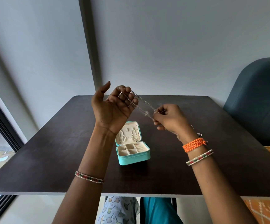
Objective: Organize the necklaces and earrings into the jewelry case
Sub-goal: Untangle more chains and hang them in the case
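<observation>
Both hands are raised above the dark table (50,156) with a thin silver necklace (144,105) stretched between them. The left hand (113,107) is palm-up, its fingers curled so that the chain loops over and hooks around the fingertips, thumb held free. The right hand (168,118) pinches the other end of the chain between thumb and fingertips. Below the left wrist and between the forearms sits the turquoise jewelry case (135,159), lid open; other chains already seem to hang inside the lid, and the tray compartments nearer the person look bare, though small earrings would be hard to make out. The chief risk, as I judge it, is tangling: the doubled strands lie close together across the left fingers, and slackening them carelessly could knot them or snag the hanging chains. A loosened pinch could also drop the necklace onto the table beyond the case.
</observation>
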`<action>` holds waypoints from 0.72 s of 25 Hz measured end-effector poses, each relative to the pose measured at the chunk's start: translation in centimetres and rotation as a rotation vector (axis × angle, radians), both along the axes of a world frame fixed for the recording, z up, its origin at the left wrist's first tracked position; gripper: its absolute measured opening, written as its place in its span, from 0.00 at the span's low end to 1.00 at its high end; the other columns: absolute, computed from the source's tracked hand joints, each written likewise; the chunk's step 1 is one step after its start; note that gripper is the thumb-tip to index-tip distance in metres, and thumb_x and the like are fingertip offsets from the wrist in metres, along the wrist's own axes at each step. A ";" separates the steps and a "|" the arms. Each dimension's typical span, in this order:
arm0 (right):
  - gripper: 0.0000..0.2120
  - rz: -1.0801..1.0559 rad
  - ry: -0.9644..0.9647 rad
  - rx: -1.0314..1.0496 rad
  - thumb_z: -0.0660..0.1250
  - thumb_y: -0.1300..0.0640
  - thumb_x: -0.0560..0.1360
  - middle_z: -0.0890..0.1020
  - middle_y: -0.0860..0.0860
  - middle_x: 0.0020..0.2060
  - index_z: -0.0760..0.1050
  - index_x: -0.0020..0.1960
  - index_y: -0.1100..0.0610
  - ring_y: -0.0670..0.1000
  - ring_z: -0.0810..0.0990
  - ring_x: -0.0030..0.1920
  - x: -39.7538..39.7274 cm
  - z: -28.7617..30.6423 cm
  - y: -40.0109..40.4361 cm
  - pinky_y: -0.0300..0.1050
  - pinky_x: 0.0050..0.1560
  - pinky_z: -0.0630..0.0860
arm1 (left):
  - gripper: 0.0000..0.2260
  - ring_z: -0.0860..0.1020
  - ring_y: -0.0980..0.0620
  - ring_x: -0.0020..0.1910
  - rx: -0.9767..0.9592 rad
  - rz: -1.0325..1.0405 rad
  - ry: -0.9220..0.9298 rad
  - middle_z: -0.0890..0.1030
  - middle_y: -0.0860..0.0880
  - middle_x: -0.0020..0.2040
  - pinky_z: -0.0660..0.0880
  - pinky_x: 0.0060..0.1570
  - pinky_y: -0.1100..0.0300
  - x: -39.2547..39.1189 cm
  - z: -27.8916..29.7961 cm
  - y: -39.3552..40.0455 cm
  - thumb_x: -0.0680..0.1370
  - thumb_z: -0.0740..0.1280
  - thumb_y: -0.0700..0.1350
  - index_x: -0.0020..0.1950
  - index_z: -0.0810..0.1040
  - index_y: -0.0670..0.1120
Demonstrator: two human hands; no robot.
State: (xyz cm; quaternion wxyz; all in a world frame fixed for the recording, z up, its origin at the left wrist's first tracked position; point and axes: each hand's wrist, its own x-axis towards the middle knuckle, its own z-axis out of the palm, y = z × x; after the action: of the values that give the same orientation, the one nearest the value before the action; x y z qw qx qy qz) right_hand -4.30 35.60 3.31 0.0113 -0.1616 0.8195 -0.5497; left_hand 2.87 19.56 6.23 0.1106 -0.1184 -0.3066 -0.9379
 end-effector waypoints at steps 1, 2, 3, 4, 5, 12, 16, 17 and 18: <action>0.04 -0.005 -0.018 -0.061 0.68 0.60 0.73 0.83 0.57 0.36 0.75 0.39 0.56 0.53 0.82 0.35 -0.1 0.0 0.0 0.50 0.41 0.82 | 0.14 0.77 0.51 0.38 0.023 0.002 0.015 0.79 0.48 0.38 0.76 0.47 0.57 0.0 -0.3 0.0 0.71 0.60 0.53 0.39 0.75 0.43; 0.05 0.000 -0.040 -0.134 0.67 0.62 0.73 0.83 0.57 0.35 0.75 0.39 0.56 0.51 0.82 0.34 -0.2 0.0 -0.1 0.50 0.41 0.82 | 0.14 0.79 0.51 0.41 0.050 0.003 0.026 0.81 0.49 0.40 0.76 0.50 0.56 -0.1 -0.7 0.0 0.72 0.60 0.53 0.41 0.76 0.43; 0.05 0.013 -0.075 -0.212 0.67 0.63 0.74 0.82 0.57 0.35 0.75 0.40 0.57 0.51 0.81 0.33 -0.2 0.2 -0.1 0.50 0.42 0.82 | 0.14 0.79 0.52 0.42 0.083 0.002 0.037 0.82 0.49 0.42 0.76 0.52 0.56 -0.2 -1.0 0.1 0.72 0.60 0.53 0.42 0.77 0.43; 0.05 0.037 -0.125 -0.291 0.67 0.64 0.74 0.82 0.56 0.35 0.76 0.40 0.58 0.50 0.81 0.33 0.0 0.3 -0.2 0.51 0.42 0.82 | 0.15 0.80 0.53 0.42 0.114 0.002 0.047 0.82 0.50 0.43 0.76 0.52 0.57 -0.3 -1.3 0.2 0.73 0.60 0.53 0.45 0.79 0.43; 0.05 0.071 -0.186 -0.371 0.67 0.66 0.74 0.82 0.56 0.35 0.76 0.41 0.59 0.50 0.81 0.33 0.2 0.4 -0.1 0.51 0.43 0.83 | 0.16 0.78 0.55 0.38 0.129 0.002 0.053 0.82 0.51 0.40 0.76 0.47 0.60 -0.4 -1.5 0.3 0.74 0.60 0.53 0.49 0.80 0.43; 0.04 0.252 -0.345 -0.620 0.66 0.69 0.73 0.84 0.56 0.35 0.78 0.46 0.65 0.51 0.84 0.35 0.4 0.2 0.9 0.46 0.41 0.83 | 0.13 0.49 0.55 0.23 -0.068 0.127 -0.157 0.57 0.53 0.22 0.51 0.17 0.66 -0.9 -1.6 0.4 0.83 0.52 0.47 0.49 0.75 0.48; 0.05 0.263 -0.425 -0.756 0.64 0.69 0.74 0.84 0.54 0.34 0.77 0.44 0.63 0.50 0.84 0.36 0.4 0.2 0.4 0.45 0.39 0.82 | 0.13 0.48 0.55 0.23 -0.039 0.132 -0.168 0.55 0.53 0.22 0.51 0.17 0.66 -0.9 -1.4 0.1 0.82 0.53 0.47 0.42 0.71 0.48; 0.05 0.260 -0.444 -0.778 0.63 0.69 0.74 0.84 0.54 0.35 0.77 0.44 0.63 0.51 0.84 0.37 0.4 0.1 0.3 0.46 0.40 0.82 | 0.13 0.48 0.55 0.23 -0.050 0.130 -0.171 0.57 0.53 0.21 0.50 0.17 0.66 -0.9 -1.5 0.1 0.82 0.53 0.47 0.41 0.71 0.48; 0.05 0.254 -0.454 -0.788 0.64 0.69 0.74 0.84 0.55 0.36 0.78 0.44 0.63 0.51 0.84 0.37 0.3 -0.1 0.2 0.46 0.41 0.83 | 0.13 0.48 0.55 0.23 -0.073 0.130 -0.181 0.58 0.53 0.20 0.50 0.17 0.66 -0.9 -1.6 0.2 0.82 0.53 0.47 0.41 0.71 0.48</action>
State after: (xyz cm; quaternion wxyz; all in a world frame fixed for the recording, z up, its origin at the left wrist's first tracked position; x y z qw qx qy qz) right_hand -3.95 35.76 3.21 0.1948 -0.1282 0.4990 -0.8346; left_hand 1.97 19.73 4.65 0.1385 -0.0173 -0.3564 -0.9238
